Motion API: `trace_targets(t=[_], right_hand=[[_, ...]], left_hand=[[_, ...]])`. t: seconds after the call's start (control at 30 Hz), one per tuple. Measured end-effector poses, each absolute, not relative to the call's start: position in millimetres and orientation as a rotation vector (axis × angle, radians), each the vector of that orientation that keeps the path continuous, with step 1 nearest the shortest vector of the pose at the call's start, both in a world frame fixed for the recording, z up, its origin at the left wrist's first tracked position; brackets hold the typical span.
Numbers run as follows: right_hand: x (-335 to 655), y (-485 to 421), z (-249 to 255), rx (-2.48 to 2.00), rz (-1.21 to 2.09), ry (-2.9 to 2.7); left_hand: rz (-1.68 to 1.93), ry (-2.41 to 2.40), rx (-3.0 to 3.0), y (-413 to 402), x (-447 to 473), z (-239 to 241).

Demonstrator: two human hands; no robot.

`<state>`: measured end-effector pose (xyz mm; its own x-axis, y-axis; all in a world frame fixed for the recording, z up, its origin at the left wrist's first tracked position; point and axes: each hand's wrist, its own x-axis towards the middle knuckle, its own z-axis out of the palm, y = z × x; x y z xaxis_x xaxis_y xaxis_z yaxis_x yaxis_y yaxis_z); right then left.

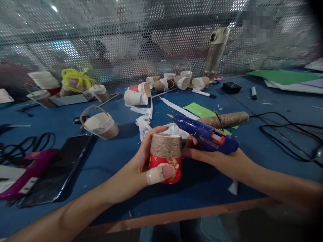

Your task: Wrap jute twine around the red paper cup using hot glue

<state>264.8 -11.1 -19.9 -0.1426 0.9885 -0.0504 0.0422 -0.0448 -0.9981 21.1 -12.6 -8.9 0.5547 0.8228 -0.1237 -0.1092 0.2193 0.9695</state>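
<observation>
My left hand (143, 164) is closed round a red paper cup (165, 161) whose upper half is wrapped in brown twine; a plaster is on the thumb. My right hand (202, 154) grips a blue hot glue gun (205, 134), its nozzle pointing up and left, just beside the cup. Both are held above the blue table (113, 158) near its front edge.
A twine-wrapped cup basket with a handle (101, 124) sits to the left. A twine spool (227, 119), green paper (199, 110), white lace ribbon (143, 121), several cups (136, 97), a phone (58, 168), scissors (27, 141), a bottle (217, 50) and black cables (290, 131) lie around. A mesh wall stands behind.
</observation>
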Motion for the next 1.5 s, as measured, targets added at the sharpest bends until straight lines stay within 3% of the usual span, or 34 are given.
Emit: trace_targets(t=[0.3, 0.97, 1.33, 1.5], right_hand=[[260, -9, -19, -1.131, 1.22, -1.274], [274, 9, -12, -1.063, 0.871, -1.435], [276, 12, -15, -1.118, 1.009, -1.401], [286, 20, -18, -1.185, 0.809, -1.564]], left_hand=[[0.829, 0.958, 1.133, -16, 29, 0], [0.917, 0.726, 1.025, -6, 8, -8], [1.046, 0.636, 0.973, -12, 12, 7], [1.077, 0.565, 0.967, -14, 8, 10]])
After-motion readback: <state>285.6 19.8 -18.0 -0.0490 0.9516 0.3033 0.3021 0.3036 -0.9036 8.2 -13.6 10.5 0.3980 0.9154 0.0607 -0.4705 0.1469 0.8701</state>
